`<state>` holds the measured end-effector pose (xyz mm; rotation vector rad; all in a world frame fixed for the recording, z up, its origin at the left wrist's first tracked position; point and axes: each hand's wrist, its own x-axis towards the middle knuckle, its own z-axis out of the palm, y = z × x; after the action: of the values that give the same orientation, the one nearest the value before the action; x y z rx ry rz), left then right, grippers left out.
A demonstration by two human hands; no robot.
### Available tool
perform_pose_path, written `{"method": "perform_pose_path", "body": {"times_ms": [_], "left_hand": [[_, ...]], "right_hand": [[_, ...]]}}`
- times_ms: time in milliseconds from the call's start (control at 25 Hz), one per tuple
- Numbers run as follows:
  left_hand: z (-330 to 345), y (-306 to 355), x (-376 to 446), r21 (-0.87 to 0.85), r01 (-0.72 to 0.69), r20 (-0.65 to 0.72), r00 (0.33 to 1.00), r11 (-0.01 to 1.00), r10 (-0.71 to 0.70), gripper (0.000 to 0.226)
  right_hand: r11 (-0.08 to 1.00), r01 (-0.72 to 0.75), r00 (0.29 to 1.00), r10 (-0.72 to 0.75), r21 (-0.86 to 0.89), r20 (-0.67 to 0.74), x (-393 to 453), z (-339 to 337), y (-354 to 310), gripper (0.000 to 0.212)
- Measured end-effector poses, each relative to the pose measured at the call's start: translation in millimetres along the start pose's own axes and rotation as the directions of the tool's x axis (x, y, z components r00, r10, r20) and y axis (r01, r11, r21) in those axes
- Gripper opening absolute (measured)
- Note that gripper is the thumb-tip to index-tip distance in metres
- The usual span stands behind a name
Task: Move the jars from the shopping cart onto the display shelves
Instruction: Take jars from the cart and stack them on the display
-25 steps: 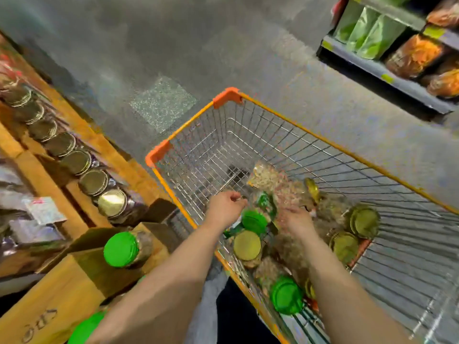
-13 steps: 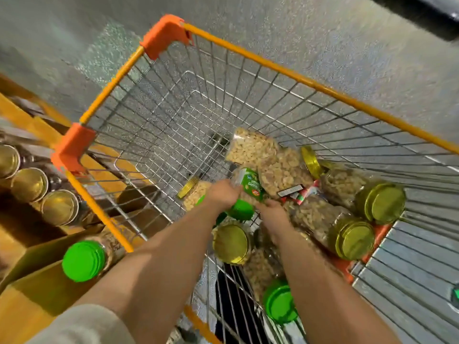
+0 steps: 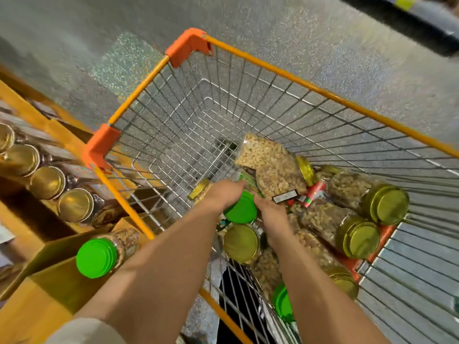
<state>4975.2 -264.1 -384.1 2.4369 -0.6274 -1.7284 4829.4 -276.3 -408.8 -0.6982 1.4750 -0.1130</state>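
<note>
An orange-rimmed wire shopping cart (image 3: 293, 80) holds several clear jars of nuts lying on their sides. Both my hands reach into it. My left hand (image 3: 224, 193) grips the body of a green-lidded jar (image 3: 241, 210). My right hand (image 3: 272, 214) presses against the same jar from the right. Gold-lidded jars (image 3: 386, 203) (image 3: 360, 238) (image 3: 240, 242) lie around them. Another green-lidded jar (image 3: 283, 302) lies at the near end, partly hidden by my right forearm. A jar with its gold lid (image 3: 306, 170) turned away rests on top of the pile.
Wooden display shelves (image 3: 44, 301) stand at the left, close to the cart's rim. One shelf holds a row of gold-lidded jars (image 3: 74, 204); a green-lidded jar (image 3: 98, 256) lies on a lower shelf. Grey speckled floor (image 3: 323, 33) lies beyond the cart.
My view has tilted down over the cart. Both hands have closed in on the green-lidded jar, which was lying in the pile a second ago.
</note>
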Motion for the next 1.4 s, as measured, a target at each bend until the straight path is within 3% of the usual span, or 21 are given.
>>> {"method": "perform_pose_path", "body": {"times_ms": [120,280,400,480,600,760,1040,1280,1400], "left_hand": [[-31.0,-7.7,-40.3,0.025,-0.019,-0.14,0.99,1.0,0.023,0.066],[-70.0,-29.9,-122.8,-0.005,-0.133,-0.327,0.937,0.991,0.124,0.072],[-93.6,-59.4,-201.6,-0.112,-0.282,-0.451,0.869,0.953,0.204,0.066],[-107.5,-88.2,-265.3,-0.263,-0.422,-0.536,0.812,0.868,0.232,0.062],[-117.1,-148.7,-353.1,-0.301,-0.589,-0.683,0.682,0.749,0.262,0.056],[-114.7,-258.6,-452.6,-0.393,-0.744,-0.832,0.538,0.541,0.135,0.061],[-93.0,-465.4,-599.3,-0.38,-0.794,-0.924,0.349,0.474,-0.158,0.084],[-55.5,-603.3,-678.3,-0.454,-0.797,-0.828,0.212,0.398,-0.519,0.081],[-30.2,-656.0,-701.6,-0.512,-0.758,-0.75,0.165,0.404,-0.64,0.073]], "right_hand": [[0.994,0.072,0.996,-0.075,0.087,0.042,-49.1,15.2,-16.5,0.019],[0.953,0.294,0.953,-0.298,0.079,0.047,-126.4,35.3,-44.2,0.015],[0.86,0.508,0.857,-0.51,0.043,0.075,-202.3,55.0,-66.2,0.015],[0.783,0.621,0.774,-0.619,0.031,0.134,-265.0,73.8,-72.6,0.014],[0.664,0.748,0.651,-0.734,0.001,0.193,-356.1,105.0,-57.1,0.017],[0.582,0.808,0.532,-0.788,0.095,0.31,-470.6,157.3,7.1,0.018],[0.569,0.809,0.364,-0.682,0.148,0.634,-608.4,265.0,128.2,0.034],[0.567,0.823,0.23,-0.386,0.033,0.893,-672.1,360.7,219.8,0.046],[0.607,0.794,0.184,-0.232,-0.005,0.955,-685.5,400.2,270.2,0.038]]}}
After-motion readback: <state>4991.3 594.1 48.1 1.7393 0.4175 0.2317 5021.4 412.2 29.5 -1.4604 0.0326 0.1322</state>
